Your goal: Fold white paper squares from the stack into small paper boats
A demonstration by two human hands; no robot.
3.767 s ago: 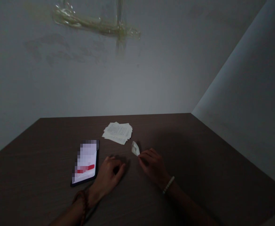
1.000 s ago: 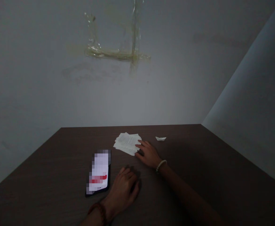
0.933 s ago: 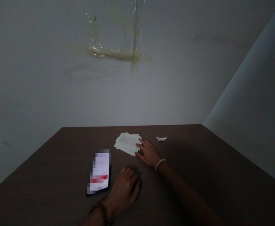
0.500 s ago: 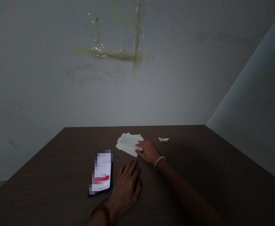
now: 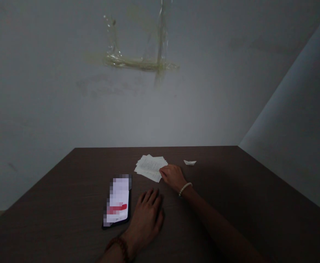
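Note:
A small stack of white printed paper sheets (image 5: pixel 150 166) lies fanned out near the table's far side. At its right edge, my right hand (image 5: pixel 173 176) is closed, thumb and fingers pinched on a paper sheet; how many sheets it grips is hidden. My left hand (image 5: pixel 147 213) rests palm down on the table, fingers stretched forward and holding nothing. Just left of it lies a phone (image 5: pixel 118 201) with a lit screen, partly blurred out. A small folded paper boat (image 5: pixel 189 162) sits to the right of the stack, beyond my right hand.
The dark brown wooden table (image 5: pixel 74 190) reaches back to a grey wall (image 5: pixel 203 109). Yellowed clear tape (image 5: pixel 138 65) sticks to that wall. On the right, a wall corner slants beside the table's edge.
My right hand's fingers, stretched over the stack's right side before, have drawn in and closed at its edge. My left hand, the phone and the paper boat stay in place.

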